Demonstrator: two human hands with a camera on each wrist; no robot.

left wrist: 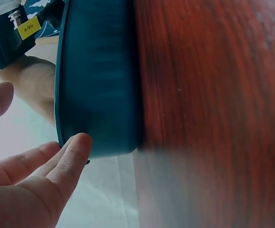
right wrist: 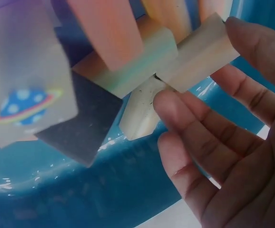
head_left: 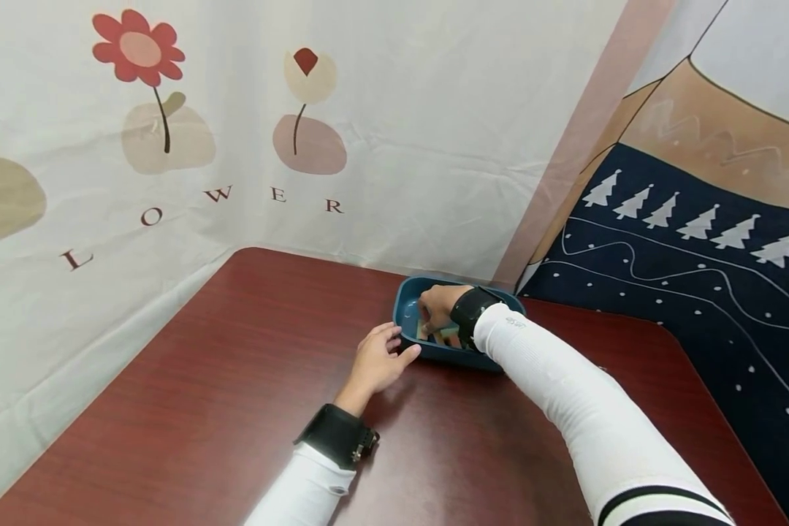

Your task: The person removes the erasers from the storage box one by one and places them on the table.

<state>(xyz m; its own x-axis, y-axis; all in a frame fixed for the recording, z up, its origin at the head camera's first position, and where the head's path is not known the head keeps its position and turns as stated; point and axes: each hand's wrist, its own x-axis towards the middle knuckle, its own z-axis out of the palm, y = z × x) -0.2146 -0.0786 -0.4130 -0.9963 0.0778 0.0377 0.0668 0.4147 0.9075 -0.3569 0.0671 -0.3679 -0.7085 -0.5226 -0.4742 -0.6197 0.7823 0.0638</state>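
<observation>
A blue plastic bin point(head_left: 460, 356) stands on the table and holds several pastel blocks that look like erasers. My right hand point(head_left: 437, 305) reaches down inside it. In the right wrist view the thumb and fingers of that hand point(right wrist: 237, 137) pinch a pale cream-orange eraser point(right wrist: 199, 57) by its ends. Around it lie a green-orange eraser point(right wrist: 137, 59), a pink one point(right wrist: 110, 33) and a dark flat piece point(right wrist: 87, 118). My left hand point(head_left: 376, 363) is at the bin's near left corner, its extended fingers point(left wrist: 73, 159) touching the outside.
The reddish-brown wooden table point(head_left: 237, 380) extends left and in front of the bin. Behind it hangs a white flower-print cloth point(head_left: 427, 183), with a dark blue tree-print cloth point(head_left: 684, 292) on the right. A block with a planet picture point(right wrist: 30, 102) lies in the bin.
</observation>
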